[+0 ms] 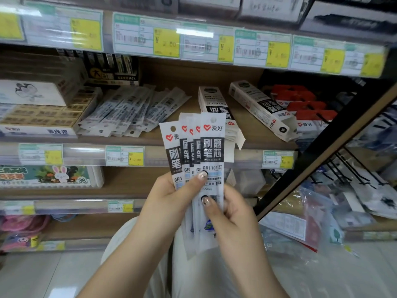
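A: At that moment you were mid-sort, I'd say. You had about five refill packets (211,147) fanned out in front of you, held up off the shelf (247,130), level with its front edge and its price tags (124,157).

B: Agreed. None of that fan was on the shelf. The loose pile (129,112) of similar packets lay well to the left on the board, and the open box (211,100) of the same brand lay just behind your fan, its flap hanging at the front. To my eye the collecting looked done and the squaring-up or putting away was yet to come. I couldn't tell whether you meant them for the box or for the pile.

A: And the hands?

B: Your left hand (169,196) came up from below and gripped the fan at its lower half. Its thumb lay flat across the front of the top packet, and the fingers were hidden behind. Your right hand (232,214) held the bottom of the same bundle from the right. Its thumb pressed the front packet lower down and the fingers curled round the back edge.

A: So both hands were closed on the packets, neither free.

B: Yes. The packets stood nearly upright, headers up, spread wider at the top than at your grip. The second box (262,108) further right lay untouched.
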Demonstrator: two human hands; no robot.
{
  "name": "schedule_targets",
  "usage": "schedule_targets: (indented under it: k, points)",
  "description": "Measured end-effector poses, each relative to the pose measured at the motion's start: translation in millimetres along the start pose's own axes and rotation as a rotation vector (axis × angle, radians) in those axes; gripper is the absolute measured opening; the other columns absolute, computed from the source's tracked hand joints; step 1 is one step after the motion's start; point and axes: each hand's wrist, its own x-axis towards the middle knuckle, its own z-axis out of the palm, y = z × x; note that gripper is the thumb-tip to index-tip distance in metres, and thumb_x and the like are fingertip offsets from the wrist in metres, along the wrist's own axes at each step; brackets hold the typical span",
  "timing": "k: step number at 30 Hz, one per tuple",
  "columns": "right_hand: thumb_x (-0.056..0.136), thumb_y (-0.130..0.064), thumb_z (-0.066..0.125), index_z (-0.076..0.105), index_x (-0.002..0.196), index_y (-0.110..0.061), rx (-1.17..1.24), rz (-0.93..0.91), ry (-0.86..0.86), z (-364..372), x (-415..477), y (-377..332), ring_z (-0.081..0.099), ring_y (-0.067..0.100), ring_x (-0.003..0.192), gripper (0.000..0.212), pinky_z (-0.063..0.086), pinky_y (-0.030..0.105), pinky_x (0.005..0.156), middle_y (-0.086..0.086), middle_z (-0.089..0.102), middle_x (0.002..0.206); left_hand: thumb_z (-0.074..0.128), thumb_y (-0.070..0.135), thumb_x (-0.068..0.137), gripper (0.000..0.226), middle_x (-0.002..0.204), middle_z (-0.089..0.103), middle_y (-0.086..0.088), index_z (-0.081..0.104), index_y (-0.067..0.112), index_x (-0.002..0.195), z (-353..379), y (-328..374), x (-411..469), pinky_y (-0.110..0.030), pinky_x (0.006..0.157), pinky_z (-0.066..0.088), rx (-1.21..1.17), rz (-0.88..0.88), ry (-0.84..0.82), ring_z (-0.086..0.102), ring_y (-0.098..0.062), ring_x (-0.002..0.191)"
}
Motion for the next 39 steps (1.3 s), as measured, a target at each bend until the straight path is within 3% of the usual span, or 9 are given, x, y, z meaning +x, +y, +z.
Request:
schedule_targets:
  k: [4,7,10,14,17,21,26,30,39]
  points:
    - [0.081,-0.027,0.054,0.067,0.095,-0.040,0.040,0.072,0.021,-3,2,1,0.068,0.033,0.085,0.023,0.053,0.055,0.079,0.005,0.074,0.087,0.070,0.022,0.078,0.012,0.093,0.075,-0.007,0.076,0.019,0.088,1,-1,6,-0.033,0.077,0.057,-0.052,-0.029,-0.026,0.071,-0.023,0.087]
    - [0.078,-0.027,0.057,0.070,0.093,-0.028,0.121,0.155,0.006,-7,4,3,0.070,0.032,0.087,0.020,0.054,0.055,0.080,0.007,0.075,0.087,0.063,0.022,0.076,0.017,0.092,0.075,-0.007,0.076,0.021,0.086,5,-3,9,-0.037,0.079,0.057,-0.052,-0.035,-0.012,0.071,-0.023,0.086]
    - [0.079,-0.020,0.061,0.072,0.091,-0.016,0.220,0.232,-0.029,-12,6,2,0.071,0.027,0.085,0.016,0.057,0.043,0.077,0.010,0.075,0.089,0.065,0.015,0.083,0.013,0.090,0.075,-0.006,0.076,0.021,0.083,10,-5,10,-0.040,0.080,0.055,-0.052,-0.039,0.007,0.071,-0.022,0.085]
    - [0.089,-0.007,0.060,0.067,0.098,-0.019,0.163,0.272,-0.075,-22,8,-1,0.071,0.022,0.089,0.017,0.056,0.046,0.083,0.005,0.075,0.093,0.062,0.011,0.087,0.018,0.089,0.075,-0.005,0.077,0.022,0.082,15,-7,11,-0.042,0.080,0.053,-0.002,-0.044,0.031,0.071,-0.023,0.085]
    - [0.078,-0.022,0.067,0.063,0.102,-0.022,0.097,0.252,-0.094,-29,13,-7,0.070,0.017,0.092,0.025,0.054,0.046,0.088,0.002,0.074,0.097,0.064,0.021,0.079,0.014,0.091,0.075,-0.005,0.076,0.022,0.085,17,-7,13,-0.045,0.083,0.054,0.029,-0.029,0.014,0.071,-0.024,0.087]
    - [0.068,-0.035,0.066,0.058,0.091,-0.014,0.080,0.169,0.030,-45,23,-15,0.066,0.017,0.086,0.032,0.051,0.046,0.088,0.000,0.069,0.088,0.061,0.024,0.076,0.021,0.095,0.075,-0.004,0.075,0.021,0.091,18,-4,14,-0.048,0.089,0.051,0.034,-0.016,-0.023,0.070,-0.023,0.092]
    - [0.074,-0.029,0.073,0.068,0.097,-0.024,0.188,0.169,-0.049,-55,29,-32,0.068,0.013,0.097,0.025,0.055,0.032,0.086,-0.005,0.074,0.100,0.062,0.022,0.077,0.020,0.098,0.074,-0.001,0.076,0.023,0.091,22,-2,9,-0.038,0.088,0.051,0.045,-0.063,-0.192,0.069,-0.018,0.096]
    - [0.064,-0.017,0.077,0.077,0.074,-0.030,0.342,0.253,-0.155,-54,31,-35,0.072,0.012,0.078,0.016,0.058,0.025,0.068,-0.003,0.076,0.082,0.060,0.015,0.078,0.018,0.094,0.074,-0.002,0.074,0.018,0.089,24,-1,5,-0.025,0.077,0.052,-0.012,-0.164,-0.372,0.070,-0.016,0.089]
    - [0.070,-0.014,0.062,0.073,0.095,-0.010,0.410,0.283,-0.214,-57,32,-31,0.070,0.027,0.092,0.028,0.058,0.038,0.079,0.012,0.074,0.098,0.056,0.015,0.078,0.020,0.089,0.074,-0.004,0.075,0.014,0.085,23,3,6,-0.019,0.068,0.052,-0.103,-0.278,-0.438,0.070,-0.013,0.080]
